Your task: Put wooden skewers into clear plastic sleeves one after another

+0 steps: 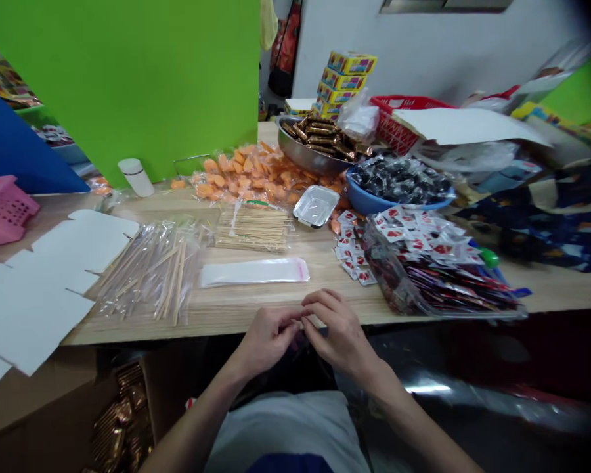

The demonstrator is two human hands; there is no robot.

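Flat plastic sleeves (253,272) lie on the counter (241,307), just beyond the left hand (266,336) and right hand (342,334).
They are probably laid centrally for easy reach, apart from either grip. Fingertips meet narrowly at the near edge; whether anything is pinched, I cannot tell. Bundled sticks (259,228) lie behind the sleeves.

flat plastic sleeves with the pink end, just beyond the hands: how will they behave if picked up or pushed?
The plastic sleeves look long and thin, so probably light and floppy. Their sheen suggests they may slide. Lying flat, they seem unlikely to roll or tip.
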